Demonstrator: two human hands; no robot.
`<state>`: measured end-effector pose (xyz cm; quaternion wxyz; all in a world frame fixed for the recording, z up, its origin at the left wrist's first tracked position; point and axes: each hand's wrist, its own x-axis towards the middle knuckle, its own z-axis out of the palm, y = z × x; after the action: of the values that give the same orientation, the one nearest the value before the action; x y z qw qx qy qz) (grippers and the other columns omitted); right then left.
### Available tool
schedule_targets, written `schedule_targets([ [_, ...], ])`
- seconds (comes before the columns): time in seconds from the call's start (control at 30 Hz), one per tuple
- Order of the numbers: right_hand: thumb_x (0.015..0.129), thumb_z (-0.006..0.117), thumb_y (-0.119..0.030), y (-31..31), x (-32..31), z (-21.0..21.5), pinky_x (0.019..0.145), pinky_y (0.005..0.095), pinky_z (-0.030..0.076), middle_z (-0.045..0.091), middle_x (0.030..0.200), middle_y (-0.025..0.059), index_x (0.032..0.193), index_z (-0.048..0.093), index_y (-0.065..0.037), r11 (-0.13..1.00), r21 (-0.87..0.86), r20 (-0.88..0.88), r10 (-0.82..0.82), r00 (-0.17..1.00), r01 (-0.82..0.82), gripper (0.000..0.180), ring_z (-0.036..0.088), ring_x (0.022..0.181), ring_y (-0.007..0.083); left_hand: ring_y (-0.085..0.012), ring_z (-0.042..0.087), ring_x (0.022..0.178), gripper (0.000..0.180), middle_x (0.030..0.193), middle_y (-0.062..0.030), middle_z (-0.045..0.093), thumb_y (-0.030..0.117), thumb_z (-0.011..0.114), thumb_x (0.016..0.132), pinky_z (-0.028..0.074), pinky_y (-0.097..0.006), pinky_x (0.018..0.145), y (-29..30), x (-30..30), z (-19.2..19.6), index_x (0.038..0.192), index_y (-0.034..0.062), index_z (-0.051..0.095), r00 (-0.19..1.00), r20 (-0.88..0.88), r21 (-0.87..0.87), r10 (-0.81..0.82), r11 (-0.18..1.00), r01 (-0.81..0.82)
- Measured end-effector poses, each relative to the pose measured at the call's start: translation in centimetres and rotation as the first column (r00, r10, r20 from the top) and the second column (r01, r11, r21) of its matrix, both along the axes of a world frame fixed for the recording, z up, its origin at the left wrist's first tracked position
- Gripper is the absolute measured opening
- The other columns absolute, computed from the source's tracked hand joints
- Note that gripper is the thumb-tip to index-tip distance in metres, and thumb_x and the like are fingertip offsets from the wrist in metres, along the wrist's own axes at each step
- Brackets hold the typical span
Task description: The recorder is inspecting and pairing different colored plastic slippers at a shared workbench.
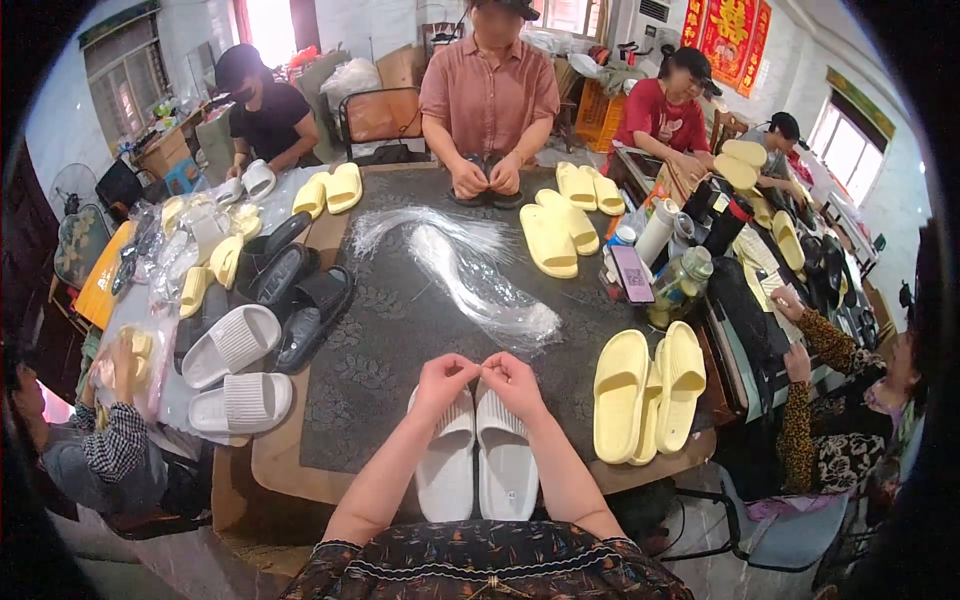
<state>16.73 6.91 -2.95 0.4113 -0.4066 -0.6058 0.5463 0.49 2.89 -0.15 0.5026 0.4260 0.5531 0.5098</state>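
In the head view, the grey slippers (507, 478) lie side by side at lower centre, at the lower edge of the bench (370, 410), long axes running up the frame. The left hand (447, 383) is nearer the left one's upper end, the right hand (513, 380) the right one's. Each grip is pressed together; whether anything is pinched, I cannot tell. Clear strips (465, 270) lie above, at centre.

1. We note a dark blouse (480, 545) printed with small orange and pale motifs.
2. We see white wavy trim (420, 571) across the front, a small pale knot (492, 581) at centre.
3. We record short, pale-edged sleeves (337, 553); left hand (447, 383) and right hand (511, 382) bare.
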Motion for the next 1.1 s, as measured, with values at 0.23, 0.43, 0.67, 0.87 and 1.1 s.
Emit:
schedule_targets([
  [0.23,0.087,0.064,-0.01,-0.3,-0.1,0.8,0.058,0.0172,0.037,0.055,0.074,-0.0066,0.091,0.06,-0.004,0.999,-0.015,-0.051,-0.045,0.998,0.044,0.008,0.046,0.065,0.0003,-0.0044,0.052,0.063,0.015,0.073,0.0024,0.063,0.019,0.071,0.082,0.039,-0.022,0.053,0.6,-0.1,-1.1,0.086,0.0049,0.068,0.998,0.01,0.022,0.059,0.998,-0.059],
  [0.43,0.088,0.064,-0.01,0.1,0.0,0.1,0.058,0.0176,0.037,0.054,0.072,-0.0072,0.091,0.06,-0.004,0.999,0.024,-0.072,-0.019,0.997,0.021,0.008,0.045,0.064,0.0002,-0.0042,0.051,0.063,0.017,0.074,0.0028,0.063,0.021,0.07,0.083,0.038,-0.022,0.054,0.2,-0.1,-0.3,0.088,0.0051,0.068,0.998,0.064,-0.036,-0.026,0.999,0.029],
  [0.67,0.087,0.064,-0.011,-0.1,0.0,0.3,0.057,0.018,0.036,0.052,0.07,-0.0078,0.091,0.061,-0.004,1.0,0.008,-0.046,0.012,0.999,-0.012,0.01,0.044,0.063,0.0,-0.005,0.051,0.066,0.016,0.075,0.0028,0.062,0.021,0.069,0.083,0.04,-0.022,0.058,0.3,-0.5,-0.5,0.087,0.0046,0.068,0.998,0.038,-0.041,-0.045,0.998,0.046],
  [0.87,0.087,0.064,-0.011,0.0,-0.2,0.4,0.06,0.0184,0.038,0.055,0.074,-0.0065,0.092,0.061,-0.004,1.0,-0.013,-0.1,-0.003,0.995,0.002,0.01,0.047,0.067,0.001,-0.005,0.051,0.067,0.011,0.076,0.0035,0.06,0.017,0.067,0.085,0.04,-0.021,0.061,0.4,-0.7,-1.1,0.087,0.0055,0.066,0.989,0.143,-0.016,0.032,0.999,-0.03],
  [1.1,0.086,0.065,-0.012,0.6,0.0,-0.9,0.058,0.0185,0.038,0.055,0.072,-0.0064,0.091,0.061,-0.003,0.998,-0.049,-0.19,-0.035,0.981,0.026,0.011,0.045,0.064,0.0009,-0.0048,0.051,0.068,0.011,0.075,0.0038,0.059,0.017,0.067,0.085,0.04,-0.021,0.061,0.8,-0.3,-1.0,0.086,0.0058,0.065,0.995,0.091,-0.001,-0.039,0.999,0.039],
])
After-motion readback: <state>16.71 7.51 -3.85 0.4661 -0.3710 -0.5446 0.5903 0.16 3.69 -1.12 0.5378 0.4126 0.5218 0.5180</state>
